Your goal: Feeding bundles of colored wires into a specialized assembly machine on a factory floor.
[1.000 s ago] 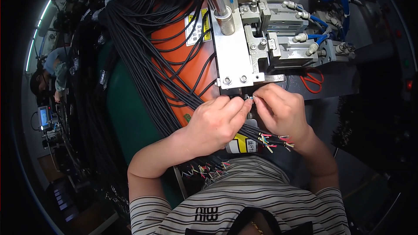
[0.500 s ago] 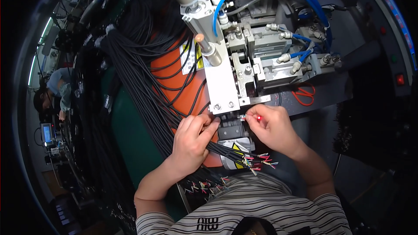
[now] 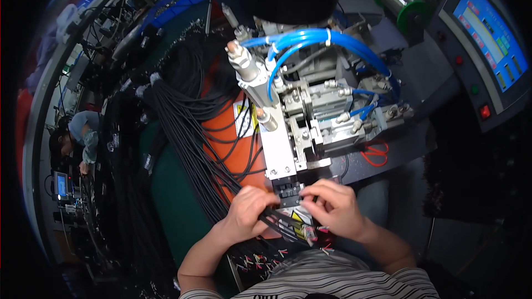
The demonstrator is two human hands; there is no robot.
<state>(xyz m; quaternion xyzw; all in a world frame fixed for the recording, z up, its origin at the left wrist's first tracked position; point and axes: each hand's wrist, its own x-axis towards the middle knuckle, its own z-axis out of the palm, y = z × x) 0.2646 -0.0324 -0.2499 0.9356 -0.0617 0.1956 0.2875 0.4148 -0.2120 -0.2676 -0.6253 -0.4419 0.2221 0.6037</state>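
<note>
My left hand (image 3: 247, 210) is closed at the left side of a small black fixture block (image 3: 288, 192), its fingertips slightly blurred. A bundle of black cables (image 3: 275, 221) comes out from under its palm toward the right, ending in stripped coloured wires (image 3: 308, 233). On the block's right side my right hand (image 3: 335, 209) has thumb and forefinger pinched at its edge. Whatever lies between those fingertips is too small to make out. Over the block stands a silver pneumatic press (image 3: 277, 149) with blue air hoses (image 3: 332, 39).
Many long black cables (image 3: 188, 160) lie over an orange surface (image 3: 233, 152) and a green mat (image 3: 166, 188) at left. Red-handled scissors (image 3: 376, 154) rest right of the press. A touchscreen panel (image 3: 490, 39) and a green-flanged wire spool (image 3: 400, 1) stand far right. A co-worker (image 3: 83, 135) sits far left.
The view has shifted, so the press and both hands appear lower. My right hand's fingers are more curled, and the cable bundle's coloured ends have swung nearer the block.
</note>
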